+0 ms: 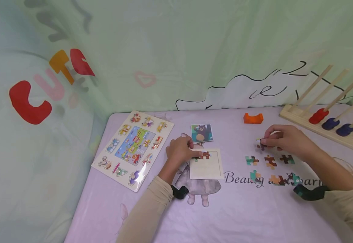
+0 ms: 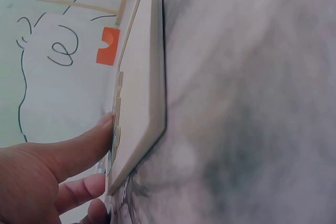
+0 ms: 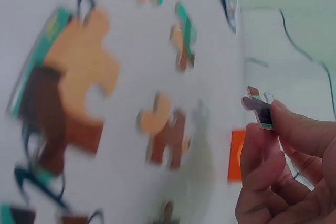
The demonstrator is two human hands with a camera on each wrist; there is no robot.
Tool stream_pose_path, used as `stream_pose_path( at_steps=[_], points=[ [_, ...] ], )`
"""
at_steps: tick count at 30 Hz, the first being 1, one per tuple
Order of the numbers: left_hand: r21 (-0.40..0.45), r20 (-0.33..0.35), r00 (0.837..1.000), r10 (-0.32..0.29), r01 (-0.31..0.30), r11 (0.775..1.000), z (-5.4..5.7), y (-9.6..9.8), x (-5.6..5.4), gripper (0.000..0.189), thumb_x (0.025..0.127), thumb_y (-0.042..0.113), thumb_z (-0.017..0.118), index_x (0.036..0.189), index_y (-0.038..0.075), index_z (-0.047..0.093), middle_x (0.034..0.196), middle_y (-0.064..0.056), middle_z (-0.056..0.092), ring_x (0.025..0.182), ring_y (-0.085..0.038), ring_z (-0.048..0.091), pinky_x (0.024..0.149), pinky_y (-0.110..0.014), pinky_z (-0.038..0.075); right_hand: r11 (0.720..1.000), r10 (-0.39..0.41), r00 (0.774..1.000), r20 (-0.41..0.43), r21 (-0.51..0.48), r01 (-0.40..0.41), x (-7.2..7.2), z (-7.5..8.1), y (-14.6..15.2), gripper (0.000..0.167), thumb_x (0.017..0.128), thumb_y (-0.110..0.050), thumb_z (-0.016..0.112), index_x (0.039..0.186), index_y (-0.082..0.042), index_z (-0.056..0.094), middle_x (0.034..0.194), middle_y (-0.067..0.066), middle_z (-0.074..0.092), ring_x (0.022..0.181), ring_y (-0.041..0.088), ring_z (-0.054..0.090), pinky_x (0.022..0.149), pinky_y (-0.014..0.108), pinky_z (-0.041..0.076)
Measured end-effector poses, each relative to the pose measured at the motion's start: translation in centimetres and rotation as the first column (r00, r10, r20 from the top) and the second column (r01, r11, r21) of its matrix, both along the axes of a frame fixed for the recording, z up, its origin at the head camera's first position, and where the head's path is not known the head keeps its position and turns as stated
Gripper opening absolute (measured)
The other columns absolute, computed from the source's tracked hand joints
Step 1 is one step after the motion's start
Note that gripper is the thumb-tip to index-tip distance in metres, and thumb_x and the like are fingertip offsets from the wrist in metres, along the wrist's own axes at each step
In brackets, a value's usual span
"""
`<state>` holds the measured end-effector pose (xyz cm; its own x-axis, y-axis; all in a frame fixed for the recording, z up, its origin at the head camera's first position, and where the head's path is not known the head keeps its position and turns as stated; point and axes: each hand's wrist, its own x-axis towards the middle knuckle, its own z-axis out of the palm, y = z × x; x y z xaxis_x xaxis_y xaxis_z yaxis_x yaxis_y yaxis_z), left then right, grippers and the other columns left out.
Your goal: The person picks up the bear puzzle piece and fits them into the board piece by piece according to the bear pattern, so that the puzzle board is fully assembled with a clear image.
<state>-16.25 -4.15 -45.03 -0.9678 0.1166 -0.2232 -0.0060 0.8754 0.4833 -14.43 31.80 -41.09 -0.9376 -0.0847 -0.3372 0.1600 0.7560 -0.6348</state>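
Observation:
My left hand (image 1: pixel 179 150) holds a small wooden puzzle tray (image 1: pixel 205 170) at its far left corner, thumb on top and fingers at the edge. Fitted puzzle pieces (image 1: pixel 205 155) line the tray's far side, partly covered by the thumb. To the right, my right hand (image 1: pixel 288 140) pinches one dark puzzle piece (image 3: pixel 264 113) between thumb and fingertips, raised above the table. Below that hand, several loose jigsaw pieces (image 1: pixel 270 162) in brown, tan and teal lie in rough rows. Just behind the tray is a bear picture card (image 1: pixel 201 132).
A vehicle peg puzzle board (image 1: pixel 103 155) lies at the left. An orange block (image 1: pixel 253 118) with a curved notch sits near the back edge. At the far right stands a wooden base (image 1: pixel 298 114) with upright pegs and red and blue beads. Curtain-like fabric hangs behind the table.

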Motion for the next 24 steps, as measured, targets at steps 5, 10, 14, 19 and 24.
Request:
stream_pose_path(
  at_steps=[5, 10, 14, 19, 24],
  points=[
    [-0.013, -0.012, 1.0, -0.006, 0.006, 1.0, 0.0, 0.0, 0.0, 0.043, 0.075, 0.058, 0.085, 0.08, 0.025, 0.058, 0.077, 0.006, 0.058, 0.088, -0.024, 0.054, 0.073, -0.039, 0.039, 0.998, 0.057, 0.998, -0.017, -0.023, -0.057, 0.2, 0.7, -2.0, 0.031, 0.095, -0.032, 0.073, 0.111, -0.007, 0.062, 0.101, 0.01, 0.068, 0.094, 0.027, 0.063, 0.071, 0.028, 0.056],
    [-0.015, -0.013, 1.0, -0.011, 0.011, 1.0, 0.1, 0.0, 0.0, 0.043, 0.075, 0.059, 0.085, 0.08, 0.025, 0.058, 0.077, 0.006, 0.059, 0.088, -0.024, 0.054, 0.073, -0.039, 0.039, 0.993, 0.093, 0.995, -0.034, -0.074, -0.095, 0.5, 1.3, -4.0, 0.026, 0.094, -0.027, 0.075, 0.108, -0.008, 0.064, 0.1, 0.01, 0.065, 0.092, 0.025, 0.063, 0.073, 0.027, 0.057],
    [-0.014, -0.01, 1.0, -0.011, 0.011, 1.0, 0.1, 0.0, 0.0, 0.043, 0.075, 0.058, 0.085, 0.081, 0.025, 0.058, 0.077, 0.005, 0.058, 0.087, -0.023, 0.054, 0.073, -0.039, 0.039, 0.988, 0.101, 0.994, -0.028, -0.119, -0.103, 0.8, 1.6, -5.3, 0.025, 0.093, -0.025, 0.076, 0.106, -0.008, 0.065, 0.1, 0.011, 0.063, 0.093, 0.025, 0.062, 0.074, 0.026, 0.058],
    [-0.016, -0.01, 1.0, -0.012, 0.012, 1.0, 0.1, 0.0, 0.1, 0.043, 0.075, 0.058, 0.085, 0.08, 0.025, 0.058, 0.077, 0.006, 0.058, 0.087, -0.023, 0.054, 0.073, -0.039, 0.039, 0.984, 0.116, 0.993, -0.035, -0.135, -0.12, 0.9, 1.6, -6.8, 0.025, 0.091, -0.026, 0.078, 0.103, -0.008, 0.065, 0.097, 0.01, 0.061, 0.092, 0.026, 0.06, 0.071, 0.027, 0.056],
    [-0.009, -0.006, 1.0, -0.005, 0.005, 1.0, 0.2, 0.0, 0.2, 0.043, 0.075, 0.058, 0.085, 0.08, 0.025, 0.058, 0.077, 0.006, 0.058, 0.088, -0.023, 0.054, 0.074, -0.04, 0.039, 0.981, 0.122, 0.992, -0.029, -0.148, -0.125, 0.7, 1.2, -8.2, 0.024, 0.091, -0.027, 0.078, 0.102, -0.009, 0.066, 0.095, 0.009, 0.062, 0.091, 0.025, 0.058, 0.07, 0.027, 0.055]
  ],
)
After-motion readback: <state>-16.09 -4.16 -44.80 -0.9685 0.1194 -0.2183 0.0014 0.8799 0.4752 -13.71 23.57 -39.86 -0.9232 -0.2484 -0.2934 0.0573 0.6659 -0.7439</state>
